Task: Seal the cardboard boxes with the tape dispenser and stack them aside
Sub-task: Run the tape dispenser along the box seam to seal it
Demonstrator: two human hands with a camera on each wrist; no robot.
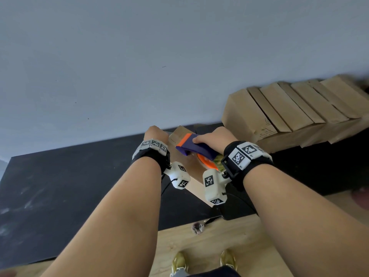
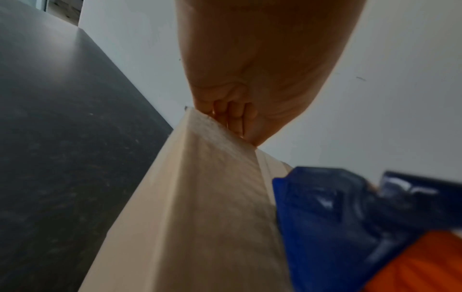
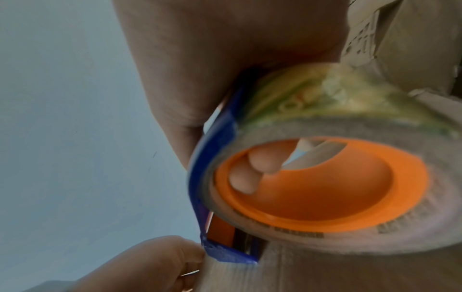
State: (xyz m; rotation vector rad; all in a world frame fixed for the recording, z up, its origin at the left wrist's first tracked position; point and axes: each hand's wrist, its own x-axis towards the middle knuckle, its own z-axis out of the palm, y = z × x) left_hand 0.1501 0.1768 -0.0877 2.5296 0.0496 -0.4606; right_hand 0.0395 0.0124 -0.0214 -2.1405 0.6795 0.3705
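Head view: both forearms fill the lower frame, each with a black wrist strap carrying white marker blocks. Left hand (image 1: pixel 154 134) sits at the far left corner of a cardboard box (image 1: pixel 190 166) that lies on a black table (image 1: pixel 69 186); its fingers go over the far edge and are hidden from this angle. Right hand (image 1: pixel 211 137) grips the blue-and-orange tape dispenser (image 1: pixel 194 146), thumb along the blue top, with the dispenser resting on the box top. Further right, against the grey wall (image 1: pixel 139 56), a row of cardboard boxes (image 1: pixel 289 110) leans on one another on the table (well apart from the box in work). Wooden floor (image 1: pixel 219 242) and two yellowish shoes (image 1: pixel 179 262) below.

Left wrist view: left hand (image 2: pixel 250 79) curls its fingers (image 2: pixel 232 112) over the far end of the cardboard box (image 2: pixel 200 217), holding that edge. Tape dispenser (image 2: pixel 350 217) touches the box top at lower right, blurred.

Right wrist view: right hand (image 3: pixel 225 59) is wrapped round the tape dispenser (image 3: pixel 220 177); two fingertips (image 3: pixel 262 160) show through the orange hub. A clear tape roll (image 3: pixel 337 102) sits on the hub. Dispenser mouth meets the cardboard box (image 3: pixel 325 272), just beside the left hand (image 3: pixel 145 262).
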